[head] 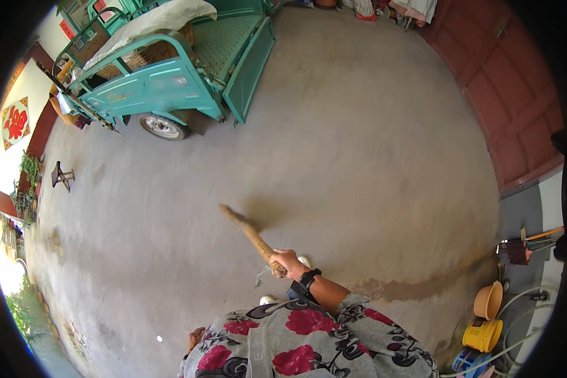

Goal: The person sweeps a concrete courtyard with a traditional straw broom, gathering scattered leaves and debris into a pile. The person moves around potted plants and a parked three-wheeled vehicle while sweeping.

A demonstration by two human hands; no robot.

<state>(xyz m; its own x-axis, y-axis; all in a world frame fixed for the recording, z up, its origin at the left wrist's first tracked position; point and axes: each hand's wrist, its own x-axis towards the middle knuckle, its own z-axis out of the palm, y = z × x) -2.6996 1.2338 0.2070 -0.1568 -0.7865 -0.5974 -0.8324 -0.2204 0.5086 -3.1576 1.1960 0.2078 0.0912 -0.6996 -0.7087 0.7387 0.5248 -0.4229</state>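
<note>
A thick, knobbly wooden stick (256, 238) is gripped near its lower end by my right hand (288, 263). It points up and to the left over the concrete floor, with its far end raised and narrower. A dark band circles my right wrist. Low at my left side hangs my left hand (196, 338), mostly covered by the flowered shirt (295, 361), so its fingers are unclear. The tips of two pale shoes (267, 299) show below me.
A green cargo tricycle (170, 87) with its tailgate lowered carries a basket under a white sheet. Red doors (505, 80) line the right. An orange basin (488, 301), a yellow bucket (483, 335) and a hose (519, 302) lie lower right. A small stool (62, 176) stands left.
</note>
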